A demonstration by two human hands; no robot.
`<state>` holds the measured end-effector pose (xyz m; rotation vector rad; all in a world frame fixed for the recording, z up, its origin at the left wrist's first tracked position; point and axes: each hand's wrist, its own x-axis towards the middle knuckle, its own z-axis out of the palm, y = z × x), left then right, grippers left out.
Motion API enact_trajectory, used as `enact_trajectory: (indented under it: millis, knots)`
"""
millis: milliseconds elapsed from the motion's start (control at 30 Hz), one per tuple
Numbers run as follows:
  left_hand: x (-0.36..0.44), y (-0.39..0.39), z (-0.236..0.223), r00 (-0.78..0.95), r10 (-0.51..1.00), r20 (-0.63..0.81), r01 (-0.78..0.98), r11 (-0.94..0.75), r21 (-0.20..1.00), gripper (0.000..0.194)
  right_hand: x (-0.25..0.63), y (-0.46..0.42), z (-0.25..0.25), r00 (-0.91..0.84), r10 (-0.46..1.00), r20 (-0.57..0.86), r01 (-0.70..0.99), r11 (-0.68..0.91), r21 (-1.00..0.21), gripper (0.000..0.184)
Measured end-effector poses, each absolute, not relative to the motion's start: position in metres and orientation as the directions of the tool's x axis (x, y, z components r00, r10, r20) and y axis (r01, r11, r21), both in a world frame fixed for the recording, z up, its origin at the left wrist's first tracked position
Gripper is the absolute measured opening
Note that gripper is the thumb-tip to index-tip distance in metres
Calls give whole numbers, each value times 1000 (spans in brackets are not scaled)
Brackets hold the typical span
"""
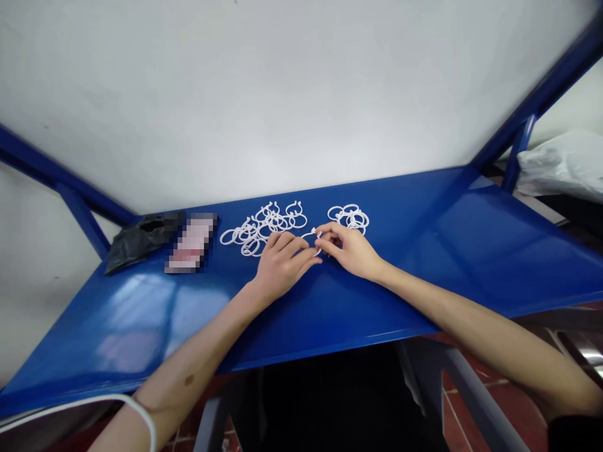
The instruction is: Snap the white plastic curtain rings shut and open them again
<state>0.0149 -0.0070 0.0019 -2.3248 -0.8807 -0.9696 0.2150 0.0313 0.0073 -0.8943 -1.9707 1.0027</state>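
Note:
Between my two hands is a white plastic curtain ring [312, 233] with small knobs at its opening. My left hand [284, 262] pinches its near side between thumb and fingers. The thumb and forefinger of my right hand [346, 248] are closed on its right side, by the knobbed ends. Partly hidden parts of the ring lie behind the fingers. A loose pile of similar white rings [250, 231] spreads beyond and left of my left hand. Just past my right hand lies a smaller group of white rings [351, 213].
The blue tabletop [424, 251] meets a pale wall [301, 94] at the back. On the left are a black plastic bag [136, 245] and a blurred-out flat item [191, 243]. Blue frame bars [518, 154] rise at both sides. A white cable [113, 397] curves at lower left.

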Motion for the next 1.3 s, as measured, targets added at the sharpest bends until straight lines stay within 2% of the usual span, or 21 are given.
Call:
enact_trajectory:
  millis: [67, 133, 200, 267, 433, 533, 633, 867, 1000, 1133, 1300]
  knots:
    - [16, -7, 2, 488, 408, 772, 721, -686, -94, 20, 217, 34, 6, -477, 816, 327, 264, 488, -832, 20]
    - [15, -7, 1, 389, 492, 779, 750, -660, 43, 25, 220, 35, 7, -496, 771, 399, 308, 586, -749, 21]
    - [13, -5, 0, 317, 603, 732, 761, -623, 184, 20, 222, 35, 8, -527, 707, 472, 345, 685, -642, 22]
    - [11, -3, -1, 295, 700, 651, 747, -594, 299, 14, 222, 34, 9, -546, 667, 507, 348, 731, -587, 23]
    - [9, -2, 2, 271, 830, 487, 649, -531, 545, 15, 220, 31, 10, -480, 759, 439, 302, 613, -730, 12]
    - [10, -4, 6, 282, 867, 410, 611, -492, 620, 17, 220, 30, 10, -489, 759, 429, 329, 616, -716, 12]
    - [12, -6, 5, 309, 860, 407, 626, -506, 594, 17, 221, 29, 8, -555, 685, 473, 352, 708, -612, 11]
    - [12, -11, -7, 411, 774, 481, 696, -607, 382, 21, 224, 25, -2, -678, 483, 554, 332, 874, -355, 21]
    - [12, -12, -7, 471, 727, 500, 686, -658, 311, 25, 224, 24, -1, -707, 431, 561, 322, 902, -287, 26]
    - [9, -4, 1, 444, 708, 549, 711, -651, 266, 20, 223, 32, 5, -655, 506, 561, 358, 862, -360, 20]
    - [-1, 11, 1, 313, 744, 591, 827, -519, 216, 25, 236, 60, 13, -442, 671, 596, 609, 712, -350, 17]
